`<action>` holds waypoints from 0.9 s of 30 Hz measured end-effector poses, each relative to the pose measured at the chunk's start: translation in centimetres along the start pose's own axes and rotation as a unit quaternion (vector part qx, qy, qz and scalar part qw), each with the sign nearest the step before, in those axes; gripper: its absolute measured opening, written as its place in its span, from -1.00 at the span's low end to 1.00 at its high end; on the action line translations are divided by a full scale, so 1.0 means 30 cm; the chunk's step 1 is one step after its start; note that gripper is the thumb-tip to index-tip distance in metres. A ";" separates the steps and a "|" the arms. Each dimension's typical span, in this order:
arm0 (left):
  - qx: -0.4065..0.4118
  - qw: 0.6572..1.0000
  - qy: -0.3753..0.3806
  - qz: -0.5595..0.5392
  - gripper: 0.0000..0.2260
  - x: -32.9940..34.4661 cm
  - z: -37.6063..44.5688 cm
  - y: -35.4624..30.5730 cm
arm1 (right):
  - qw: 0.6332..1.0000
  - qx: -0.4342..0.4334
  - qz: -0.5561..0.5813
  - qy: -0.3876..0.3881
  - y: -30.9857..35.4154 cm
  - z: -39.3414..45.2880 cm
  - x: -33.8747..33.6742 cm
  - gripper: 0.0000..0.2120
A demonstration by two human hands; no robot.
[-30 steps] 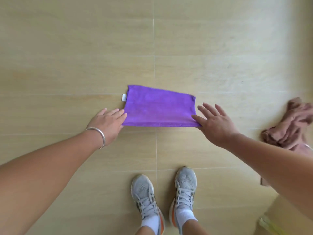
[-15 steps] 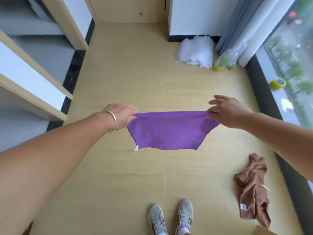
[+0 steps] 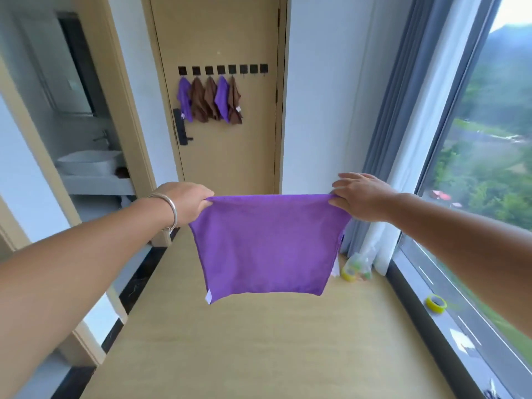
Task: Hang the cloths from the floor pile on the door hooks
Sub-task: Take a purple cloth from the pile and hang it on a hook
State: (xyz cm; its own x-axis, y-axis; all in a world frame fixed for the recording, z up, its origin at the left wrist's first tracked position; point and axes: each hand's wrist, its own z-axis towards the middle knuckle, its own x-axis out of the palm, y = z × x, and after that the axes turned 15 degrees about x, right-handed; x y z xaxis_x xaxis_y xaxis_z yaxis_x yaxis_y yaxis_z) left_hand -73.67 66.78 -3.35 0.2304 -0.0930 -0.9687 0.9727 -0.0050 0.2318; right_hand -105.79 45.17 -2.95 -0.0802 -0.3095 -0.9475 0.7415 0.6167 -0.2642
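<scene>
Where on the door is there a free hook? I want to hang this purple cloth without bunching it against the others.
The three black square hooks at the row's right end are bare, bordered by the door's right edge. The five left hooks are crowded with hanging purple and brown cloths.

purple cloth [image 3: 267, 246] lifted off floor (now hanging), hands [image 3: 190, 201] raised
</scene>
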 end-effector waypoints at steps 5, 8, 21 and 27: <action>-0.046 0.992 -0.108 0.055 -0.80 -0.201 0.036 0.035 | 0.997 0.030 -0.023 -0.073 -0.053 0.037 -0.220 -0.61; -0.048 0.986 -0.131 0.094 -0.84 -0.269 0.045 0.038 | 0.993 0.065 -0.006 -0.095 -0.075 0.040 -0.277 -0.62; -0.094 0.977 -0.134 0.134 -0.75 -0.408 0.091 0.005 | 0.982 0.102 0.029 -0.158 -0.177 0.040 -0.336 -0.57; -0.121 0.978 -0.118 0.121 -0.73 -0.378 0.130 0.023 | 0.981 0.099 0.035 -0.165 -0.172 0.124 -0.295 -0.57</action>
State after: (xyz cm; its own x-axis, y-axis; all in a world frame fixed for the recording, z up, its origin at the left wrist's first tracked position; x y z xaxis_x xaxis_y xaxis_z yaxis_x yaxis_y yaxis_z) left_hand -75.71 63.94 8.14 0.4704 -0.2892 -0.8337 0.8746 0.2788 0.3967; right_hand -106.41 42.03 7.48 0.1710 -0.5098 -0.8432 0.8546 0.5026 -0.1306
